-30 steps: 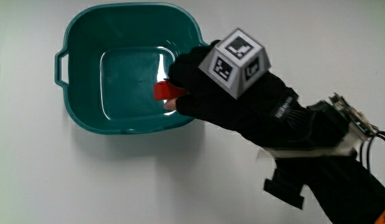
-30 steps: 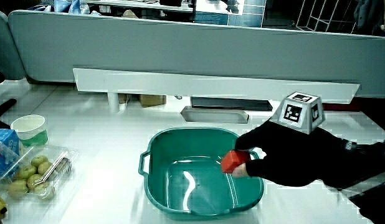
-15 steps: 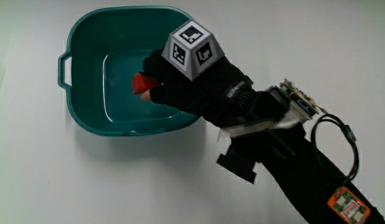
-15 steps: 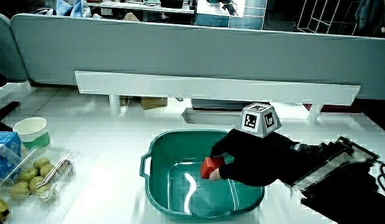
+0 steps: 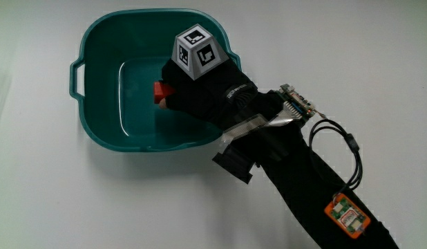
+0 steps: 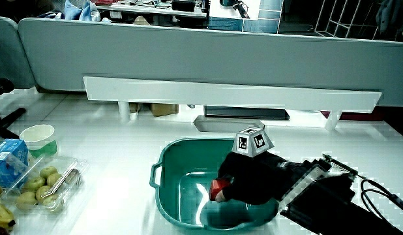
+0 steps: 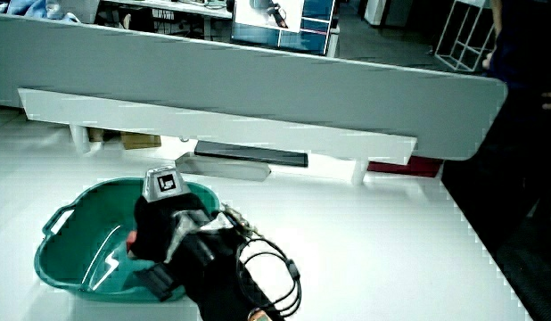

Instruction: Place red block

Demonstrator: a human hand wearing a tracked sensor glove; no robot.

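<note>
Grip (image 5: 189, 93) around red block (image 5: 159, 92)

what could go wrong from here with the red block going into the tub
The hand holds the red block inside the teal tub. Whether the block touches the floor cannot be told, so released from height it might bounce or tumble. The forearm crosses the tub's rim nearest the person, so pulling out carelessly might drag or tip the tub.

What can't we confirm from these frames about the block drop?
- Red block: mostly covered by the hand in the main view; only a corner shows.
- Whether it touches the floor of the teal basin: not visible in a side view.
- Block in a side view: almost hidden by the hand.
</note>
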